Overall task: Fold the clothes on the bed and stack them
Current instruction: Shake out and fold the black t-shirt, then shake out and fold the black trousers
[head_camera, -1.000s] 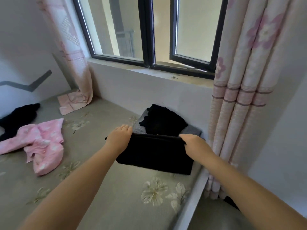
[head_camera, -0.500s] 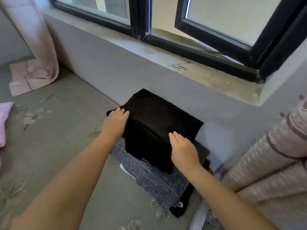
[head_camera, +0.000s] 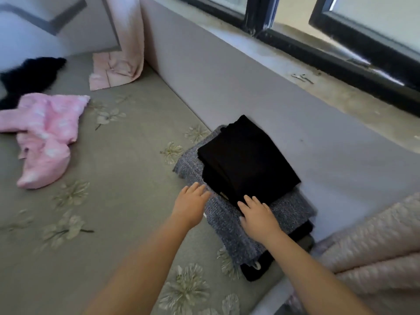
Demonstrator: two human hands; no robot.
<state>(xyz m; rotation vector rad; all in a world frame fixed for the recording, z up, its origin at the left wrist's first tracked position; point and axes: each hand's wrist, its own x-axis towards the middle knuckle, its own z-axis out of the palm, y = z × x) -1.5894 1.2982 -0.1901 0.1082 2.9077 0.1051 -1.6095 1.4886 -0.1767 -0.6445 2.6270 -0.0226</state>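
Two flat, empty hands (head_camera: 223, 211) beside folded stack (head_camera: 245, 169), pink garment (head_camera: 45, 133), black garment (head_camera: 29, 76) unfolded

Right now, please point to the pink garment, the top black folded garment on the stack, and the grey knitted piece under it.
pink garment (head_camera: 45, 135), head view, middle of crumpled fabric
top black folded garment (head_camera: 247, 158), head view, flat upper face
grey knitted piece (head_camera: 227, 220), head view, exposed near part

Three folded garments (head_camera: 245, 160) stacked, two unfolded garments (head_camera: 45, 133), two hands (head_camera: 191, 206).
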